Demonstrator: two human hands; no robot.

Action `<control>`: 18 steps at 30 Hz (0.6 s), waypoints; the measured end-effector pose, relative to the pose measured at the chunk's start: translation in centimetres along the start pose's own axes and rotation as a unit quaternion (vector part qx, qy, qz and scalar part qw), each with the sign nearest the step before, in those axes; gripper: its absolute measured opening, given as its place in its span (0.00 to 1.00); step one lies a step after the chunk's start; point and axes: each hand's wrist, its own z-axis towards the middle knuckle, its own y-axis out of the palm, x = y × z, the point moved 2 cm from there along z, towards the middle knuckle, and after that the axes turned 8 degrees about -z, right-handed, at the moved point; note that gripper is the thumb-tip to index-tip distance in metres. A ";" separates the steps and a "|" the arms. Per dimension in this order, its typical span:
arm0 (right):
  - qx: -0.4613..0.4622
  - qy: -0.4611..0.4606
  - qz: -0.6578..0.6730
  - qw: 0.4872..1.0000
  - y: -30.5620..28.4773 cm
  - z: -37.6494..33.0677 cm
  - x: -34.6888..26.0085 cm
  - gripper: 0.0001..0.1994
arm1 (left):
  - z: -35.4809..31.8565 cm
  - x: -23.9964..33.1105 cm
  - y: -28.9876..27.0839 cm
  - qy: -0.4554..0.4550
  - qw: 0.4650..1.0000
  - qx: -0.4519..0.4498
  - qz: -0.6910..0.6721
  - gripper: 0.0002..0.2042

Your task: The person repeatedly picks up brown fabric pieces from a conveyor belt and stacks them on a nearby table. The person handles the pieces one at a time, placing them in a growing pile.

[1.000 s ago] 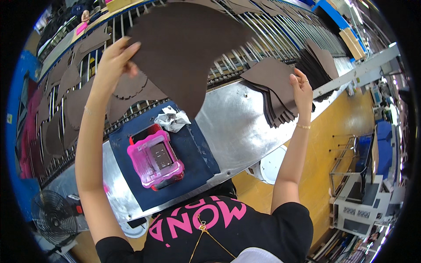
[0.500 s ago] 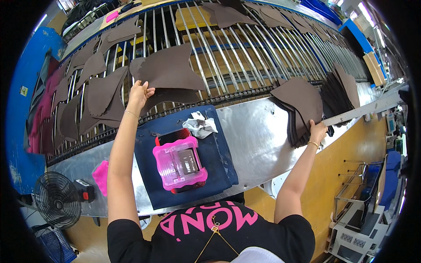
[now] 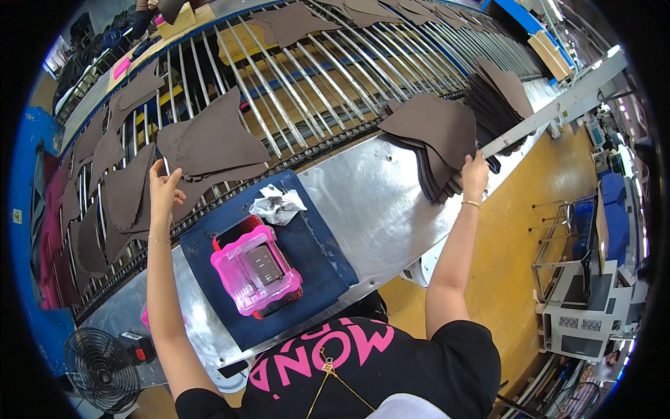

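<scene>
My left hand [image 3: 166,190] is over the roller conveyor at left, its thumb and fingers apart and holding nothing. Just beyond it, a brown cut piece of sheet material [image 3: 213,140] lies across the metal rollers, overlapping other brown pieces [image 3: 125,185]. On the right, my right hand [image 3: 474,174] has its fingers closed at the near right edge of a stack of brown cut pieces [image 3: 434,129] on the metal table. Its fingertips are partly hidden there. A second, fanned stack of brown pieces [image 3: 504,87] stands behind that one.
A pink-lidded basket [image 3: 255,269] and crumpled white paper [image 3: 278,204] rest on a dark blue mat [image 3: 317,262]. A pale metal bar [image 3: 551,112] slants beside my right hand. At lower left stands a black fan [image 3: 103,370]. Another person's hand [image 3: 152,4] shows at the far left.
The view has turned, shifting the scene. My left hand has come off the brown piece on the rollers, toward its near left side, and its fingers have spread. My right hand stays at the stack.
</scene>
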 end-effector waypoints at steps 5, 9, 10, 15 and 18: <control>-0.004 0.011 0.124 0.992 -9.2 -1.6 -6.4 0.13 | -3.8 4.9 2.6 0.024 0.990 -0.133 -0.025 0.24; -0.063 0.089 0.249 0.962 -10.0 -0.6 -5.1 0.15 | -6.4 7.6 5.0 0.040 0.982 -0.181 -0.026 0.21; -0.078 0.107 0.284 0.950 -9.1 -0.4 -3.8 0.16 | -6.9 7.9 5.4 0.042 0.980 -0.194 -0.025 0.21; -0.090 -0.005 0.047 0.995 -1.4 -3.2 4.4 0.28 | -7.7 7.6 5.7 0.038 0.973 -0.229 0.003 0.19; -0.052 0.013 -0.089 0.995 -2.3 -5.4 1.9 0.31 | -7.7 7.4 5.3 0.035 0.975 -0.221 -0.002 0.20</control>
